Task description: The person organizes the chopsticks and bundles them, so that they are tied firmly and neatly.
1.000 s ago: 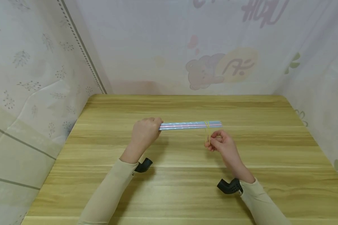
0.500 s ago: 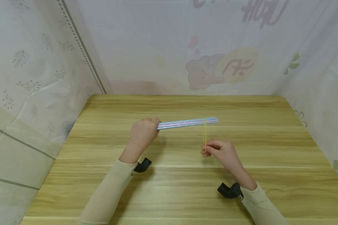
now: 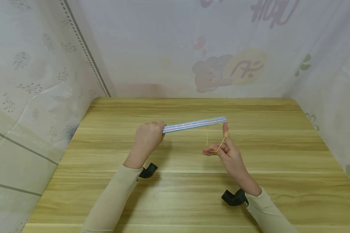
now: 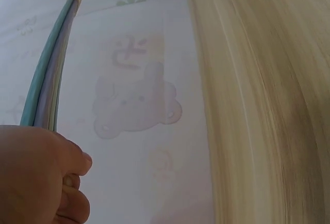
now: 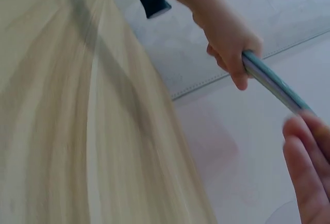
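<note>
holding a bundle of sticks (image 3: 189, 125) above the table (image 3: 180, 194), its long axis slanting slightly across
the left hand (image 3: 149, 137) curls round one end; the other points rightward, tipped a little away. the right hand (image 3: 228, 155), fingers spread, stretches a yellow rubber band (image 3: 224, 139) looped near that end.

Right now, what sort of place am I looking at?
Possibly a screened-off indoor work corner: a wood-grain table, patterned cloth-like hangings on three sides, and a cartoon bear printed on the back one.
</note>
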{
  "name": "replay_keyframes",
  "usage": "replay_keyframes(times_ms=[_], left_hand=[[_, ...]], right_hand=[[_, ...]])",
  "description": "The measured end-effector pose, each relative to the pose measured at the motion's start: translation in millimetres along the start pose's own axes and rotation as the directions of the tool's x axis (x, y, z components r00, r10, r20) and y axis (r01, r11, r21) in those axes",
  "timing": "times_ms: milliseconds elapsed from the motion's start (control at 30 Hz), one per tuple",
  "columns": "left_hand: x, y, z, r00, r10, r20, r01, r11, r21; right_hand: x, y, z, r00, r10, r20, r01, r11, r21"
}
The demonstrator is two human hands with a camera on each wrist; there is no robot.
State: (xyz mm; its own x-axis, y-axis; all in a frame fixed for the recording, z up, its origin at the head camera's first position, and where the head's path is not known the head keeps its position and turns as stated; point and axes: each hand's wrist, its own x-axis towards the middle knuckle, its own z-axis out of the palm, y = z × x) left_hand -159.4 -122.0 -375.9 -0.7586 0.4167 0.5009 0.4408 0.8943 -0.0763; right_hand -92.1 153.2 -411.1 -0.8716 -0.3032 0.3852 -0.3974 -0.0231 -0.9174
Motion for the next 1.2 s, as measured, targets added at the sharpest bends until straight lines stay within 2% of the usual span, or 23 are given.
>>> replay_keyframes(times_ms=[133,233,400,467,533,733,833,1067,1200], left_hand=[[0.8,1.7,-0.1,1.0,-0.007,-0.015,0.008,1.0,0.008],[0.4,2.3,-0.1,1.0,-0.016,-0.025,0.017,1.0,0.005],[0.4,2.3,-1.6,0.999,0.003,-0.05,-0.002,1.0,0.007],[0.6,2.5,-2.1,0.998,0.02,-0.063,-0.019,1.0,0.011],[0.8,2.7,-2.8,0.996,0.039,-0.077,-0.038,0.999,0.014],[1.5,3.2,-3.9,0.989,0.107,-0.107,-0.103,0.994,0.036],[1.6,3.3,-3.9,0.982,0.138,-0.129,-0.133,0.99,0.048],[1.7,4.2,-4.4,0.972,0.176,-0.157,-0.169,0.984,0.054],[2.2,5.2,-4.6,0.97,0.188,-0.151,-0.182,0.982,0.054]], right_hand=[[-1,-2,3,0.994,0.05,-0.092,-0.043,0.996,0.072],[1,-4,3,0.979,0.132,-0.153,-0.109,0.982,0.152],[9,-11,-7,0.921,0.318,-0.225,-0.242,0.92,0.308],[13,-14,-13,0.904,0.364,-0.225,-0.275,0.897,0.346],[17,-16,-19,0.899,0.39,-0.198,-0.291,0.87,0.397],[23,-21,-35,0.91,0.408,-0.071,-0.315,0.793,0.522],[25,-24,-39,0.903,0.427,-0.045,-0.351,0.795,0.496],[31,-30,-41,0.871,0.488,-0.063,-0.441,0.831,0.338],[30,-30,-41,0.864,0.5,-0.065,-0.454,0.827,0.332]])
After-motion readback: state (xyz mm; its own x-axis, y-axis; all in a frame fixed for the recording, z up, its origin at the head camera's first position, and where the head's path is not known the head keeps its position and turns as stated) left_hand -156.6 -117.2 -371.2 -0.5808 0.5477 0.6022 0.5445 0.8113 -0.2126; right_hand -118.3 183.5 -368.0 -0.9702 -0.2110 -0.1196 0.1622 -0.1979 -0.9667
